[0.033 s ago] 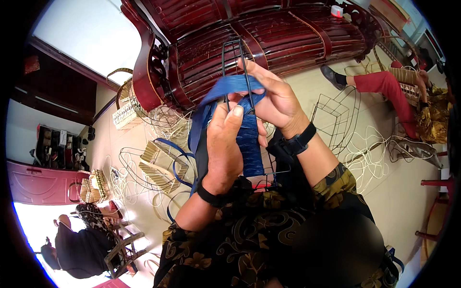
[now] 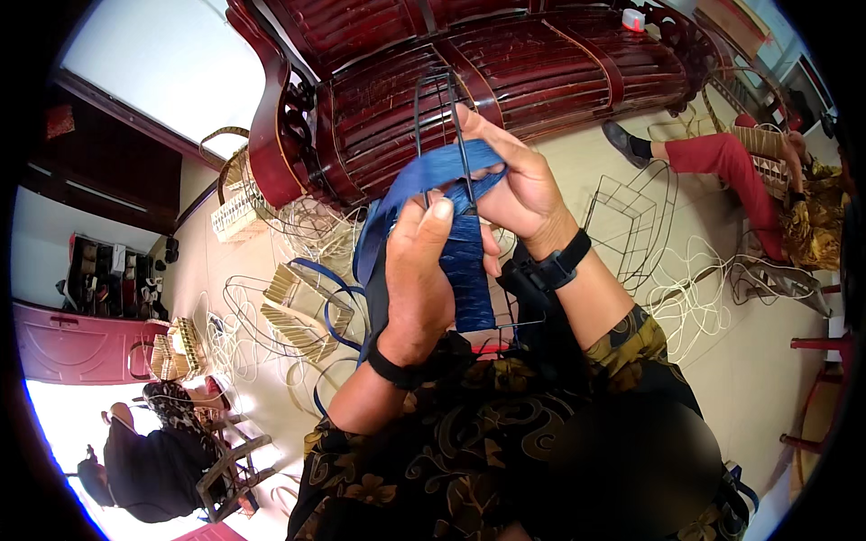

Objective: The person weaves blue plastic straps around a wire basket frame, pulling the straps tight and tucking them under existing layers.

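A narrow black wire frame stands up in front of me, its lower part covered by tightly wrapped blue strip. My left hand is closed at the left side of the frame, its thumb pressing near the top edge of the wrapping. A loose loop of the same blue strip arches across the wires above that thumb. On the right side, my right hand curls around the frame and the loop's right end, index finger up along the wire. Some of its fingertips are hidden behind the frame.
A dark red wooden bench stands ahead. Bare wire frames, tangled pale cord and a partly woven basket lie on the floor. One person sits at lower left, another, in red trousers, at right.
The loop of blue strip now bulges slightly farther right and sits looser across the wires. The frame's upper part and my hands have shifted a little.
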`<state>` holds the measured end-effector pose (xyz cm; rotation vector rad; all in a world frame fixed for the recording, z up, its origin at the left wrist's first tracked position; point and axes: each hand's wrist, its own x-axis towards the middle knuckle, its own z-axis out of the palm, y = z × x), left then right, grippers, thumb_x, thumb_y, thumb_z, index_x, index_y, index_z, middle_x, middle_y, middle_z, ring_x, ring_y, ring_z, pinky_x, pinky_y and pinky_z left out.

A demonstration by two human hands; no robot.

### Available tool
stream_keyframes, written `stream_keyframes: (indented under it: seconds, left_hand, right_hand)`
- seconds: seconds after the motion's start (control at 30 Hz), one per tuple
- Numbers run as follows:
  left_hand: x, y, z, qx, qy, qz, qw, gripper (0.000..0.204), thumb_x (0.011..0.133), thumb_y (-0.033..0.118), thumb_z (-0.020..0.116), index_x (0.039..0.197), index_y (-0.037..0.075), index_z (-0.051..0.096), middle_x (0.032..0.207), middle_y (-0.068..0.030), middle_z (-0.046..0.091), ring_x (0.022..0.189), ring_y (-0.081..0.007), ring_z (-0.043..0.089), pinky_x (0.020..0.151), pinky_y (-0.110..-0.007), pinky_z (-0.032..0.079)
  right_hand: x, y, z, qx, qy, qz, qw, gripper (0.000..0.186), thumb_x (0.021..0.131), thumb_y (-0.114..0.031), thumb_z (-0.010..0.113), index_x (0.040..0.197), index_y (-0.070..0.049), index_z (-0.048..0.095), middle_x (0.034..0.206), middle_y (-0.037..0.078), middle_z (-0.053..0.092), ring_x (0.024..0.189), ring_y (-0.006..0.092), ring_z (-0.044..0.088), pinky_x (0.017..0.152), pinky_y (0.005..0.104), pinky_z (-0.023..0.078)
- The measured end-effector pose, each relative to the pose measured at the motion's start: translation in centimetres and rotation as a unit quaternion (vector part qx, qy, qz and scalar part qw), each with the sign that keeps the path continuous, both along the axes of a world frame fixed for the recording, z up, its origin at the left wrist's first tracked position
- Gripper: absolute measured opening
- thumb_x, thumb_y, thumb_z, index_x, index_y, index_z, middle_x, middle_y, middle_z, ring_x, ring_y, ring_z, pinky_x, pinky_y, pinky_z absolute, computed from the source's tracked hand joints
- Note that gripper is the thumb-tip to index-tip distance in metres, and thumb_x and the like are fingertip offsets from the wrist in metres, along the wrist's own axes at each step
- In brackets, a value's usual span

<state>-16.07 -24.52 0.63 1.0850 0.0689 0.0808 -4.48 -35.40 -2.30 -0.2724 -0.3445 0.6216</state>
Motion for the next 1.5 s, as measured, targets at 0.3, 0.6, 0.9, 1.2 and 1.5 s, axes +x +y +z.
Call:
stream_keyframes:
  seconds: [0.3,0.6,0.9,1.2,1.5]
  left_hand:
    - [-0.3,0.3,-1.0,0.017,0.010,-0.024,1.000,0.039,0.104,0.033,0.043,0.092,-0.002,0.056,0.076,-0.0137,0.065,0.061,-0.0188,0.061,0.062,-0.030,0.051]
    - [-0.7,-0.4,0.3,0.023,0.002,0.015,1.000,0.025,0.102,0.020,0.045,0.088,0.000,0.053,0.075,-0.0130,0.064,0.058,-0.0169,0.060,0.059,-0.029,0.049]
    - [-1.5,-0.7,-0.1,0.051,-0.001,0.014,0.999,0.032,0.101,0.020,0.041,0.090,-0.004,0.057,0.071,-0.0159,0.064,0.056,-0.0202,0.059,0.058,-0.030,0.050]
    - [-2.3,-1.2,0.1,0.039,0.001,0.014,0.999,0.033,0.101,0.021,0.041,0.090,-0.005,0.059,0.071,-0.0162,0.064,0.054,-0.0209,0.059,0.056,-0.032,0.050]
    - [-2.2,-0.5,0.1,-0.016,-0.014,0.005,1.000,0.044,0.104,0.020,0.042,0.143,-0.002,0.042,0.073,-0.0113,0.062,0.058,-0.0154,0.057,0.057,-0.028,0.049]
  right_hand:
    - [4.4,-7.9,0.8,0.067,-0.069,-0.032,0.995,0.075,0.096,-0.064,0.042,0.138,-0.002,0.046,0.066,-0.007,0.047,0.054,0.0088,0.039,0.062,0.0279,0.041]
    - [3.6,-29.2,-0.6,0.024,-0.122,-0.231,0.965,0.092,0.094,-0.073,0.028,0.151,-0.001,0.024,0.106,0.005,0.054,0.063,0.0135,0.046,0.058,0.0262,0.043]
    - [-0.9,-24.2,1.6,-0.756,-0.173,-0.475,0.416,0.044,0.093,-0.026,0.063,0.132,-0.005,0.058,0.116,0.008,0.066,0.105,0.0172,0.063,0.087,0.0297,0.050]
    - [-6.0,-6.2,4.9,-0.513,-0.477,-0.292,0.651,0.017,0.081,-0.011,0.074,0.096,-0.004,0.071,0.082,0.005,0.060,0.077,0.0142,0.058,0.069,0.0297,0.047]
    - [-12.1,-43.6,0.0,-0.763,-0.051,-0.619,0.181,0.035,0.090,-0.033,0.060,0.103,-0.002,0.072,0.096,0.012,0.071,0.087,0.0248,0.066,0.080,0.0353,0.051]
